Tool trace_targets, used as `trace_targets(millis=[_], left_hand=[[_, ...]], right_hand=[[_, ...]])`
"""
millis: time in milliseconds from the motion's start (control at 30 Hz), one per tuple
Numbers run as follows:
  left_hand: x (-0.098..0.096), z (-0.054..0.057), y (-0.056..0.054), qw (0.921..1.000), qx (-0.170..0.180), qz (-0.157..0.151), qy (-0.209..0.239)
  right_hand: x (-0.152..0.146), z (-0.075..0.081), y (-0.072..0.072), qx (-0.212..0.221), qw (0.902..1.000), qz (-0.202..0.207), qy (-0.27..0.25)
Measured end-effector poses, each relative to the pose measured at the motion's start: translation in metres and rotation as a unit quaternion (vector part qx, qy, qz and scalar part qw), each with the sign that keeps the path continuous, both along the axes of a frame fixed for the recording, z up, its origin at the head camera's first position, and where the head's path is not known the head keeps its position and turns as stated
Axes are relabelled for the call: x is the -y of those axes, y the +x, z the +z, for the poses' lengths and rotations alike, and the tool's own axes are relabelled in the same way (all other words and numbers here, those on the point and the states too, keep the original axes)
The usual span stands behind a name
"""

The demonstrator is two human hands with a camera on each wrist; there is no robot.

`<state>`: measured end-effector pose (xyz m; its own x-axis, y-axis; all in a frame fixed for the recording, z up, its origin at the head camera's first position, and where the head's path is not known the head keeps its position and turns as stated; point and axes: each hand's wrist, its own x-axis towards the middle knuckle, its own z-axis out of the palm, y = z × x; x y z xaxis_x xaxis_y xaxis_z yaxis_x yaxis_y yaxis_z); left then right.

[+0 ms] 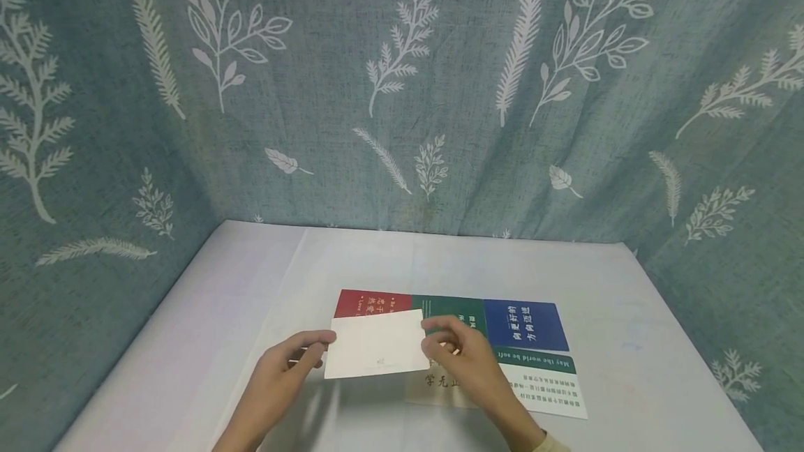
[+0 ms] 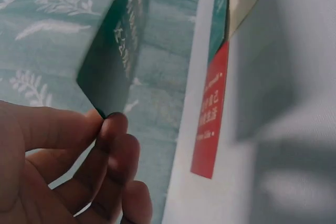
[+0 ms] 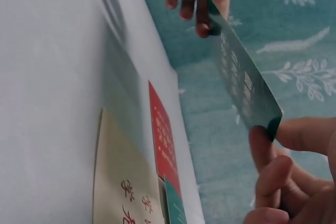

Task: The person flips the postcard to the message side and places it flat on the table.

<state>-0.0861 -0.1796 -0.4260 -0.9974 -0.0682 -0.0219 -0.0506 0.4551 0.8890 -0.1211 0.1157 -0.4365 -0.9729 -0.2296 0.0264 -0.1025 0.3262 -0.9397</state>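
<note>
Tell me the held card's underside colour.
The underside is dark green, clearest in the left wrist view.

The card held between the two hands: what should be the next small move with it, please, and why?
I would probably lower the held card onto the table left of the beige card: the left hand and right hand pinch its opposite ends above the table, and bare surface shows there, nearer the person than the red card.

Held card (image 1: 377, 347) above the table (image 1: 647, 386)
Left hand (image 1: 285, 365) and right hand (image 1: 463, 353) flank it; flat cards (image 1: 526, 328) lie behind and rightward, curtain (image 1: 467, 187) beyond.
</note>
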Motion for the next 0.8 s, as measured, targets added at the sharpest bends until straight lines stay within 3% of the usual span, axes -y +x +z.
trace_targets(millis=[167, 367, 567, 800], left_hand=[[-0.003, -0.003, -0.003, 0.9969, -0.057, 0.029, -0.046], [-0.008, -0.007, -0.007, 0.9764, -0.145, 0.088, -0.134], [-0.014, -0.009, -0.009, 0.9668, -0.139, 0.124, -0.174], [-0.012, -0.013, -0.008, 0.9717, -0.11, 0.111, -0.177]], right_hand=[[0.006, 0.001, 0.002, -0.013, 0.9996, -0.025, 0.006], [0.013, 0.001, 0.004, -0.014, 0.9993, -0.031, 0.017], [0.016, -0.003, 0.005, -0.018, 0.999, -0.027, 0.032], [0.017, -0.01, 0.007, -0.009, 0.9992, -0.003, 0.039]])
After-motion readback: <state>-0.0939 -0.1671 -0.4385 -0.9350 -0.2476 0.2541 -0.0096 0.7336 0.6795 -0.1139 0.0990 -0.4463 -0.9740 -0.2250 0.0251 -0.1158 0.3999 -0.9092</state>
